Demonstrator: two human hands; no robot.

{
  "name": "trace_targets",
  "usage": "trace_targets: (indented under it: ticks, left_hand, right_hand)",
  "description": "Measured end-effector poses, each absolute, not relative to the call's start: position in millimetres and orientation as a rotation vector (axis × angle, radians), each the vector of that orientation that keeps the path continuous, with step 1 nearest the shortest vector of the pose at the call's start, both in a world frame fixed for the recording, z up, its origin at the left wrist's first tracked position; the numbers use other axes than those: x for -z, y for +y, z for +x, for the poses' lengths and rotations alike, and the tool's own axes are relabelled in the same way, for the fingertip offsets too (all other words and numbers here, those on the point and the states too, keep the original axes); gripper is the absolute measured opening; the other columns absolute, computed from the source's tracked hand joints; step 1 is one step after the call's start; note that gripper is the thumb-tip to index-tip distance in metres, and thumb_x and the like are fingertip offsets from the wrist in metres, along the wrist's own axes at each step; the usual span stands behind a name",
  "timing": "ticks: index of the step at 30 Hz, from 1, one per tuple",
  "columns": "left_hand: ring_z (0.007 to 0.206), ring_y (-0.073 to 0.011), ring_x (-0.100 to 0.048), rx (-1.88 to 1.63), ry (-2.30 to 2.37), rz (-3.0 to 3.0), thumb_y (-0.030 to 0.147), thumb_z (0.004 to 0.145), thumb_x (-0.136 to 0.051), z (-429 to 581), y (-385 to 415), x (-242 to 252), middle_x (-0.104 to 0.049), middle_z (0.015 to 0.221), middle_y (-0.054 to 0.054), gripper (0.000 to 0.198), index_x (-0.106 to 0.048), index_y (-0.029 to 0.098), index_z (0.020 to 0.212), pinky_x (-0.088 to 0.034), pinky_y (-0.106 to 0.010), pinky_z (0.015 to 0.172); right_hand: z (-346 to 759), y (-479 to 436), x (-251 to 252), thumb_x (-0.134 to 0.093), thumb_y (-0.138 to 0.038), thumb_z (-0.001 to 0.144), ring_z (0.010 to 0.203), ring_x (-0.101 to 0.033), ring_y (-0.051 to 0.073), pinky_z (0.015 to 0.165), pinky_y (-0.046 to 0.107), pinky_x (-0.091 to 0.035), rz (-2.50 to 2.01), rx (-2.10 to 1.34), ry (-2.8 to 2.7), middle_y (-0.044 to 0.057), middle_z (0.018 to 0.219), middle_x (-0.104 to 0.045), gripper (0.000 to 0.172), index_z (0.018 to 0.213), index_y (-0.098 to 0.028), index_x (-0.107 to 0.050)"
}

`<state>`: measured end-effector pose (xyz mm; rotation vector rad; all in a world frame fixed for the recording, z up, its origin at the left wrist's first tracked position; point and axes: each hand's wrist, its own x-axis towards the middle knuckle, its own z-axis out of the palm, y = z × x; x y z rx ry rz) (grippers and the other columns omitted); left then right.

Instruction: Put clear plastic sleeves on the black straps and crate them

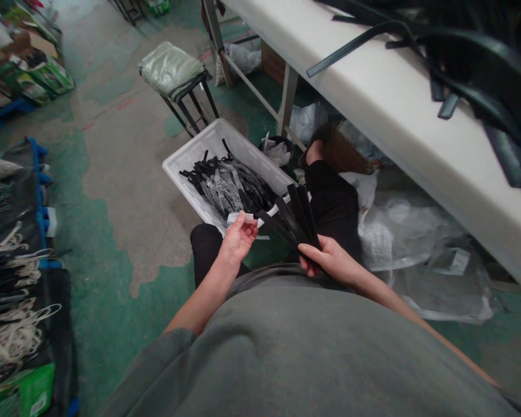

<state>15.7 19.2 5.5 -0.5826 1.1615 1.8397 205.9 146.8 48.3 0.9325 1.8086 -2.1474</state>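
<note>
My right hand (323, 256) is wrapped round a fan of flat black strips (292, 217), their free ends pointing up and away from me. In my left hand (239, 238), a small white slip (240, 218) is pinched between thumb and fingers; whether it is paper or plastic I cannot tell. Just beyond both hands, a white plastic crate (178, 184) sits in front of my knees. Bundles of black strips (226, 182) fill much of it, many partly covered in clear wrapping. The lower ends of the held strips are hidden by my right hand.
A white-topped table (364, 95) runs along the right, with more black strips (469, 63) hanging over its edge. Behind the crate stands a padded stool (171, 69). Clear plastic bags (412, 237) lie under the table. At left, cords (13, 341) lie piled near a blue pallet (39, 191).
</note>
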Motion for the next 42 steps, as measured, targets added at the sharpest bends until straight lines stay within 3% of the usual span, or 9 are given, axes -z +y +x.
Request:
trace_targets:
  ticks: [5, 16, 29, 35, 42]
  left_hand:
    - [0.065, -0.0119, -0.067, -1.805, 1.138, -0.625, 0.032, 0.087, -0.063, 11.0, 16.5, -9.1, -0.067, 0.068, -0.001, 0.02, -0.06, 0.016, 0.075, -0.053, -0.022, 0.06]
    - [0.055, -0.0101, -0.063, -1.744, 1.153, -0.606, 0.031, 0.086, -0.064, 15.7, 18.7, -8.5, -0.065, 0.064, 0.001, 0.021, -0.058, 0.016, 0.072, -0.052, -0.021, 0.055]
    - [0.056, -0.0108, -0.064, -1.747, 1.18, -0.573, 0.032, 0.078, -0.073, 15.1, 17.0, -2.7, -0.067, 0.065, 0.001, 0.02, -0.06, 0.017, 0.074, -0.052, -0.022, 0.055]
    - [0.049, -0.0084, -0.059, -1.687, 1.209, -0.493, 0.031, 0.075, -0.076, 28.6, 12.8, 3.0, -0.066, 0.063, 0.002, 0.022, -0.06, 0.016, 0.074, -0.05, -0.021, 0.051]
    - [0.057, -0.0099, -0.063, -1.724, 1.153, -0.502, 0.027, 0.075, -0.076, 25.7, 3.7, 4.2, -0.067, 0.066, 0.001, 0.019, -0.06, 0.017, 0.073, -0.052, -0.021, 0.057]
  right_hand:
    - [211.2, 142.2, -49.2, -0.061, -0.051, 0.081, 0.045, -0.058, 0.012, 0.045, 0.024, -0.045, 0.936, 2.153, 1.86, -0.002, 0.056, -0.062, 0.034, 0.078, -0.019, -0.048]
    - [207.9, 139.3, -53.1, -0.058, -0.043, 0.084, 0.049, -0.06, 0.013, 0.049, 0.025, -0.05, 0.825, 2.03, 2.016, -0.001, 0.06, -0.064, 0.025, 0.081, -0.019, -0.052]
    - [205.1, 138.3, -54.4, -0.057, -0.041, 0.085, 0.049, -0.06, 0.013, 0.05, 0.025, -0.05, 0.803, 1.985, 2.007, -0.002, 0.06, -0.063, 0.022, 0.081, -0.019, -0.053]
    - [194.4, 136.8, -47.1, -0.055, -0.038, 0.087, 0.045, -0.06, 0.012, 0.041, 0.021, -0.046, 0.867, 1.958, 1.94, -0.002, 0.059, -0.065, 0.02, 0.082, -0.019, -0.049]
    - [181.7, 146.0, -43.5, -0.058, -0.034, 0.086, 0.042, -0.06, 0.012, 0.039, 0.02, -0.045, 0.887, 1.927, 1.932, -0.001, 0.055, -0.065, 0.019, 0.079, -0.019, -0.049]
